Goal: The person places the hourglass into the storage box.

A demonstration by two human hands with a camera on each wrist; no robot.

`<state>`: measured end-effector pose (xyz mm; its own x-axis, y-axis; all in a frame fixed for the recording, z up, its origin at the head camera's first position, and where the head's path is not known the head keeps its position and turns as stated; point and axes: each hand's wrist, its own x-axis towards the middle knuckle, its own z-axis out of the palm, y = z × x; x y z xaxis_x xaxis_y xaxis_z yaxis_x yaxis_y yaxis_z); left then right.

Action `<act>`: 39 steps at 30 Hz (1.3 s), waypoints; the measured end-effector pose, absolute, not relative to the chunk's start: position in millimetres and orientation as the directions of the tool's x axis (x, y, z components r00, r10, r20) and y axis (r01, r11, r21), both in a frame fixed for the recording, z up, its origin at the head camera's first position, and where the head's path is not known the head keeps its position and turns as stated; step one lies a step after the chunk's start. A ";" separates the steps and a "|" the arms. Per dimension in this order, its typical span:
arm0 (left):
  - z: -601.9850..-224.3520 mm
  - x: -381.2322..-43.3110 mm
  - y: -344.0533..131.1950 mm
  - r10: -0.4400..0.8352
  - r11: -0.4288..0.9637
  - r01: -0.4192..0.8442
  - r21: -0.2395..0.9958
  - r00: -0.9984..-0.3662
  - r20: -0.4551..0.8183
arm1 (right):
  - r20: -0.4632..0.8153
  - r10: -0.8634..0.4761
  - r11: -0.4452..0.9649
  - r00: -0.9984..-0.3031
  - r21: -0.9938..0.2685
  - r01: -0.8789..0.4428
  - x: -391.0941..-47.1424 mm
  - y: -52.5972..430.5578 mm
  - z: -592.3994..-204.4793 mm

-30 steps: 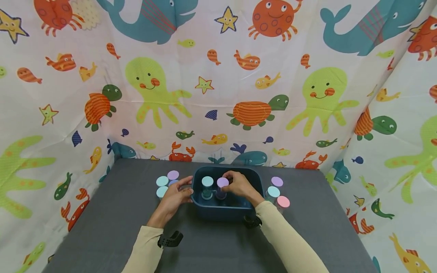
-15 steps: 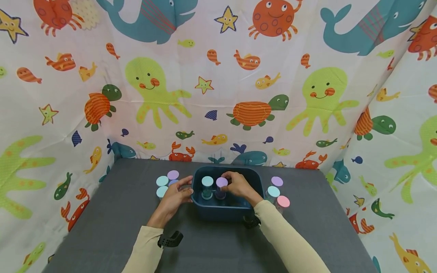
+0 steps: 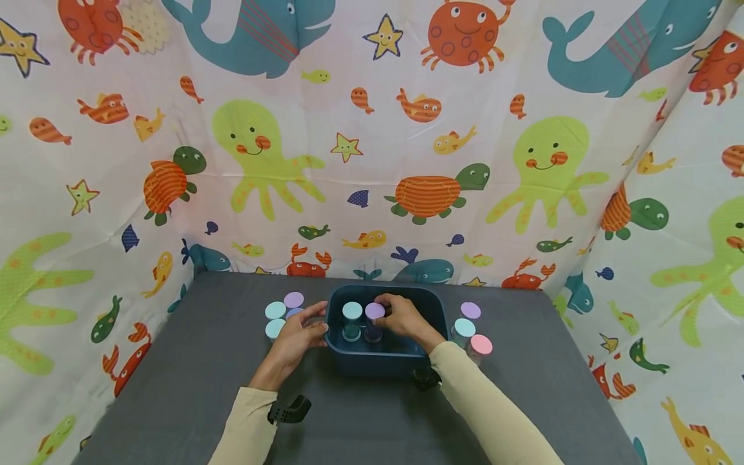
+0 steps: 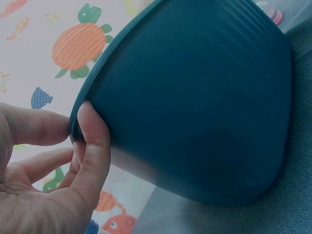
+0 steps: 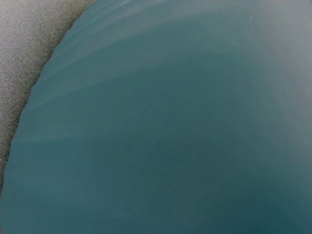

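Purple-lidded, see-through cylindrical jar [image 3: 373, 316] stands long axis vertical inside the dark-blue plastic bin [image 3: 378, 365]; my nearer right hand [image 3: 402, 318] pinches its lid from the right, left hand [image 3: 294, 337] pinches bin's left rim.

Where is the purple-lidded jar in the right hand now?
In the head view, the purple-lidded jar is inside the dark blue bin, just right of a mint-lidded jar, with the right hand at its lid.

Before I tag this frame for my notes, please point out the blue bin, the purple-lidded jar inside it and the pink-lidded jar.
Blue bin [image 3: 378, 367]: head view, on its front wall.
Purple-lidded jar [image 3: 374, 313] in it: head view, on its lid.
Pink-lidded jar [image 3: 480, 346]: head view, on its lid.
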<state>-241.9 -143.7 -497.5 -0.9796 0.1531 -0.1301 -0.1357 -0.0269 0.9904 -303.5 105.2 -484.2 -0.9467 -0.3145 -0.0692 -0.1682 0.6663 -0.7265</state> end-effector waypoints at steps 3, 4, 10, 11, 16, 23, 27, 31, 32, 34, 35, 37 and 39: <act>-496.5 -242.5 -144.0 0.151 -0.028 -0.133 0.991 -0.980 -0.127 | -0.068 -0.312 0.663 -0.948 -0.730 -0.166 -303.5 105.3 -483.3; -496.0 -242.6 -143.9 0.151 -0.028 -0.132 0.991 -0.980 -0.126 | -0.069 -0.306 0.663 -0.949 -0.732 -0.161 -303.2 105.7 -482.6; -494.7 -241.6 -142.7 0.151 -0.024 -0.143 0.989 -0.979 -0.138 | -0.050 -0.265 0.673 -0.963 -0.725 -0.147 -296.5 113.4 -472.1; -494.7 -241.2 -142.4 0.149 -0.022 -0.145 0.989 -0.979 -0.140 | -0.037 -0.261 0.672 -0.965 -0.724 -0.154 -294.7 115.1 -469.5; -495.8 -239.2 -141.0 0.146 -0.030 -0.140 0.990 -0.980 -0.134 | 0.025 -0.258 0.666 -0.966 -0.720 -0.196 -284.8 123.6 -458.7; -498.5 -236.0 -139.9 0.139 -0.035 -0.150 0.988 -0.980 -0.144 | 0.081 -0.244 0.629 -0.966 -0.745 -0.222 -271.4 136.3 -448.6; -497.9 -236.3 -139.8 0.138 -0.040 -0.142 0.989 -0.981 -0.135 | 0.124 -0.221 0.605 -0.967 -0.760 -0.235 -265.3 145.9 -442.2; -497.0 -238.0 -140.0 0.132 -0.043 -0.133 0.990 -0.983 -0.126 | 0.168 -0.205 0.579 -0.964 -0.773 -0.258 -258.8 156.1 -436.8; -497.0 -238.6 -140.0 0.132 -0.041 -0.131 0.990 -0.983 -0.125 | 0.178 -0.196 0.571 -0.964 -0.779 -0.260 -257.1 158.7 -435.9; -497.2 -239.6 -140.0 0.133 -0.038 -0.130 0.991 -0.983 -0.124 | 0.195 -0.181 0.560 -0.964 -0.785 -0.264 -253.9 164.1 -435.1; -497.3 -240.1 -140.0 0.135 -0.036 -0.131 0.991 -0.983 -0.125 | 0.200 -0.173 0.559 -0.964 -0.786 -0.263 -252.5 166.8 -434.9; -497.8 -241.2 -140.3 0.136 -0.038 -0.131 0.991 -0.983 -0.124 | 0.209 -0.158 0.560 -0.965 -0.786 -0.262 -250.2 171.9 -434.8; -497.9 -241.7 -140.7 0.135 -0.039 -0.130 0.991 -0.983 -0.124 | 0.221 -0.147 0.559 -0.964 -0.786 -0.265 -248.4 177.1 -435.4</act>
